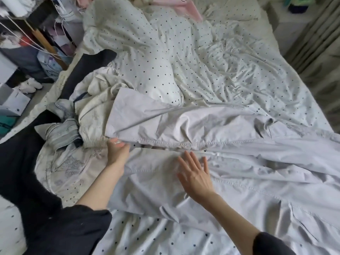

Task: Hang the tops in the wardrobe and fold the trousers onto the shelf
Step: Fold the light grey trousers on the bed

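Pale grey trousers (193, 126) lie spread across the bed, legs side by side, hems to the left and waist running off to the right. My left hand (117, 150) pinches the hem edge of the far leg where the two legs meet. My right hand (195, 173) lies flat with straight fingers on the near leg. A heap of other clothes sits at the left: a cream embroidered garment (95, 111), folded light denim (62, 133) and black garments (22, 162).
The bed carries a white duvet with dark dots (165, 52) bunched at the back. A cluttered open shelf unit (27, 43) stands at the far left. Pink fabric (184, 6) lies at the head of the bed. Curtains (316, 43) hang at the right.
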Available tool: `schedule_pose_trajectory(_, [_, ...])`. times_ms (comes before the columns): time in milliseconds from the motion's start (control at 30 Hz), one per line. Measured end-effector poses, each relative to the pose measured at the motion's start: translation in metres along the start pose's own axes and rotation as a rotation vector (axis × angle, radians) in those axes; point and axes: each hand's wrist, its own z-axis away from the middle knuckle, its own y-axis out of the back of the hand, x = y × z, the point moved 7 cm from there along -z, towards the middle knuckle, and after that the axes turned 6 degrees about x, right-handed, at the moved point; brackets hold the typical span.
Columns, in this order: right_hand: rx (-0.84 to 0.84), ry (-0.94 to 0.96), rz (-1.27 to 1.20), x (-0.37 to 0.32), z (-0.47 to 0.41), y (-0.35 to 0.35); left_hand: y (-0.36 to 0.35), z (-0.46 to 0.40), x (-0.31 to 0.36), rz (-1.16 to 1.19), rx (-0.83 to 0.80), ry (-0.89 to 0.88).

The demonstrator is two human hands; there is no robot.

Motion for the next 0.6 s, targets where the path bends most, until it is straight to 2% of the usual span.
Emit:
schedule_pose_trajectory(100, [0.004,-0.056,-0.001,0.022,0.037,0.002,-0.026,0.043,-0.007,-0.174,-0.085,-0.117])
schedule_pose_trajectory(333, [-0.034,-0.335,0.01,0.127,0.154,0.011,-0.117,0.205,-0.043,-0.578,-0.527,-0.698])
schedule_pose_trajectory(500, [0.067,-0.408,0.046,0.212,0.223,0.043,-0.177,0.309,-0.05,-0.849,-0.535,-1.132])
schedule_pose_trajectory(600, [0.141,-0.484,0.014,0.269,0.263,0.06,-0.213,0.359,-0.065,-0.868,-0.626,-1.244])
